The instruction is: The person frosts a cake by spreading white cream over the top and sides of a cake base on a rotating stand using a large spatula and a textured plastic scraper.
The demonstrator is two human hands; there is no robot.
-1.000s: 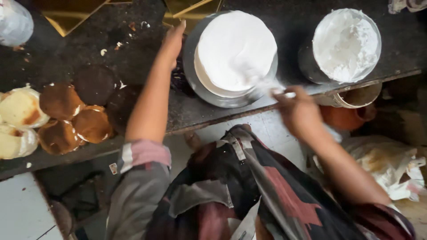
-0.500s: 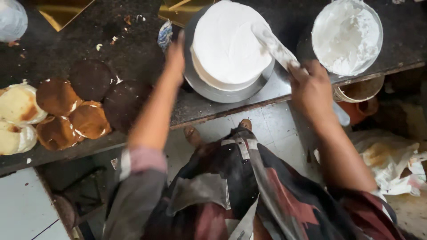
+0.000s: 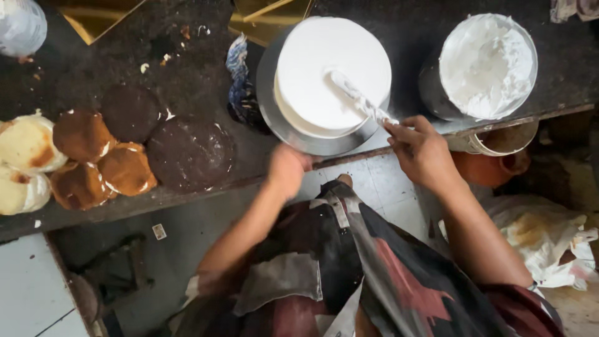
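A round cake covered in white cream (image 3: pixel 324 68) stands on a grey metal turntable (image 3: pixel 281 128) on the dark counter. My right hand (image 3: pixel 424 153) is shut on a cream-coated spatula (image 3: pixel 359 100), whose blade lies across the cake's top near its right side. My left hand (image 3: pixel 287 170) rests at the turntable's near edge, fingers curled against the rim.
A metal bowl of white cream (image 3: pixel 486 62) sits right of the cake. Several round brown and pale cake layers (image 3: pixel 106 156) lie on the counter's left. A gold cake board (image 3: pixel 262 19) lies behind the turntable. Crumpled white cloth (image 3: pixel 549 231) lies on the floor at right.
My left hand has come from the turntable's far left side to its near edge. My right hand has brought the spatula from the cake's right edge onto its top.
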